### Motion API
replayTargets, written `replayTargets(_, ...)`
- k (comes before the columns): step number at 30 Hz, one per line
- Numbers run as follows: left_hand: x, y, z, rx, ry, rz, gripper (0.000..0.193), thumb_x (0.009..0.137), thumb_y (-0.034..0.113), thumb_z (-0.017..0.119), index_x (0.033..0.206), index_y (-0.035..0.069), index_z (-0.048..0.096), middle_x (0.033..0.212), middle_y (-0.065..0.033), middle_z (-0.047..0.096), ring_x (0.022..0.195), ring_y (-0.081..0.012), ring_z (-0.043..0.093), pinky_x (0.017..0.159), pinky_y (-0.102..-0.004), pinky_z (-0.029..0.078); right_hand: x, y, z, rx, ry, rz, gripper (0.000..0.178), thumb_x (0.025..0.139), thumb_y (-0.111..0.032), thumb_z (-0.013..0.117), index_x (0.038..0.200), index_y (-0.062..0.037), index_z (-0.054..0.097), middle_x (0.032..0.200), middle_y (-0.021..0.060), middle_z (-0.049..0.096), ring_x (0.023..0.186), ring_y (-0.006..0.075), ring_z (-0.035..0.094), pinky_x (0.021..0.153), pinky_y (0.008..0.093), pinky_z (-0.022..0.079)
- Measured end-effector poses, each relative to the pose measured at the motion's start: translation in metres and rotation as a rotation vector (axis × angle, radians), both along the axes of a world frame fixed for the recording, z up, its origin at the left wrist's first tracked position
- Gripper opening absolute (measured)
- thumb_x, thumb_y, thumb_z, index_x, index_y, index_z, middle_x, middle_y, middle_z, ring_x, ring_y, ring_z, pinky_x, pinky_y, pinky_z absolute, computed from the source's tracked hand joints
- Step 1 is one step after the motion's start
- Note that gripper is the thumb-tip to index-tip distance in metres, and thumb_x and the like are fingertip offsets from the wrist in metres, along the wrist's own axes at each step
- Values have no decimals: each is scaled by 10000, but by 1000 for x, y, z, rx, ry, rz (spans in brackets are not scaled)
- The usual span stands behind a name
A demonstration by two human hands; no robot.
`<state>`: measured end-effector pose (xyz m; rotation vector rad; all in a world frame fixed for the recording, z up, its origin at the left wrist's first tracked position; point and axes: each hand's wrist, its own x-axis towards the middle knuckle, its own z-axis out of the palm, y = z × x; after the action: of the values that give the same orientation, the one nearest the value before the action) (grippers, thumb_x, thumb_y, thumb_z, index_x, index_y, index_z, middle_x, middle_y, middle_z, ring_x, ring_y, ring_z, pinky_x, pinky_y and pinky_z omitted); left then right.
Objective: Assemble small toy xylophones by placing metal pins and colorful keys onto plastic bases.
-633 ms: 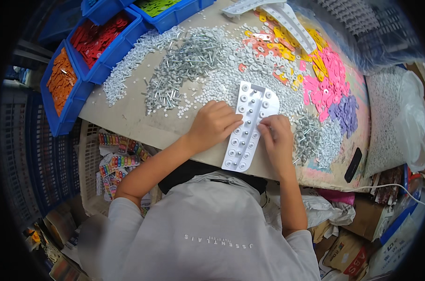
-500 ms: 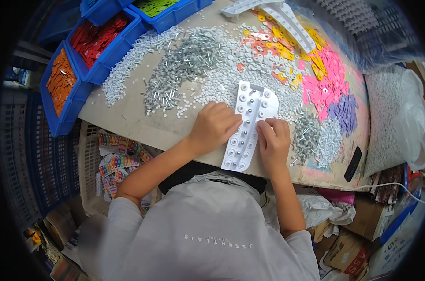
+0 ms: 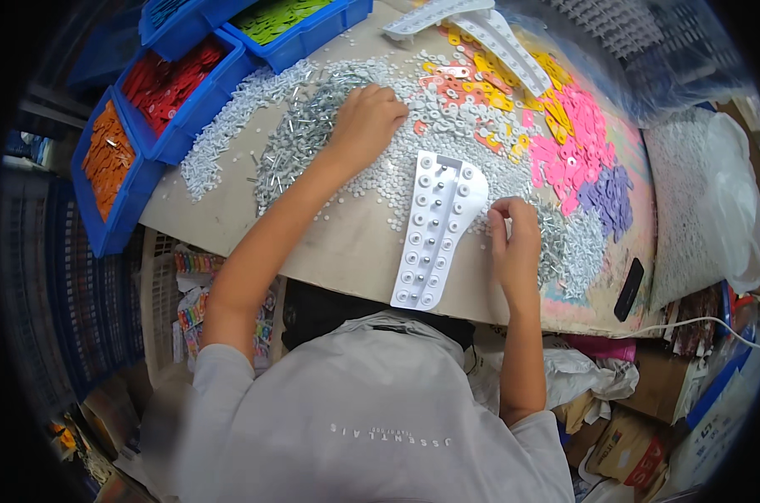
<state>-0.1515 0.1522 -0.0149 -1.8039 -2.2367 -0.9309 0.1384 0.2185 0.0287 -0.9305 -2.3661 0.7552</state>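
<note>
A white plastic jig plate [image 3: 437,230] lies on the table in front of me, its upper end rounded to one side. White rings sit in two rows along it, and small metal pieces stand in the groove between them. My left hand [image 3: 367,126] is above the plate, fingers curled at the edge of a heap of white rings [image 3: 447,126] and a pile of clear and metal pins [image 3: 300,138]. To the right of the plate is my right hand [image 3: 517,239], thumb and fingers drawn together beside a smaller pin pile [image 3: 554,243]. Anything in either hand's fingertips is too small to make out.
Blue bins [image 3: 158,147] of red, orange and green pieces stand at the left. Pink [image 3: 577,142], yellow and purple [image 3: 608,201] tabs lie at the right, near a black phone-like slab [image 3: 629,289]. More white plates [image 3: 501,50] rest at the back.
My left hand has left the plate and moved up to the heaped rings and pins. My right hand has drawn away rightward to the smaller pile. The plate lies untouched.
</note>
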Motion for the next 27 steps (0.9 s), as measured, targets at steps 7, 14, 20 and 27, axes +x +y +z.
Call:
replayTargets(7, 3, 5, -5, -15, 82, -17, 62, 853, 98, 694, 907, 87, 723, 861, -56, 649, 919, -260, 609, 856, -405, 466, 5, 34, 9, 72, -214, 53, 74, 897, -68, 664, 924, -3, 638, 884, 164, 638, 877, 352, 583, 780, 442, 460)
replayTargets(14, 8, 3, -10, 11, 215, -23, 81, 831, 71, 660, 911, 79, 663, 864, -77, 623, 930, -268, 610, 833, -412, 472, -41, 108, -19, 276, -84, -61, 90, 896, -89, 658, 952, -20, 673, 921, 159, 670, 920, 356, 611, 803, 453, 493)
replayTargets(20, 7, -9, 3, 68, -86, -11, 113, 801, 57, 733, 879, 58, 651, 887, -77, 628, 939, -279, 606, 858, -401, 483, -57, 127, -42, 249, -201, -72, 118, 865, -99, 698, 935, -16, 652, 920, 162, 663, 918, 355, 609, 811, 453, 491)
replayTargets(27, 33, -51, 40, 81, -708, 51, 160, 845, 82, 755, 999, 47, 728, 926, -50, 705, 838, -196, 615, 787, -323, 497, -42, 90, -22, 42, 75, -59, 105, 872, -50, 694, 927, 0, 621, 863, 143, 645, 861, 305, 602, 795, 399, 483)
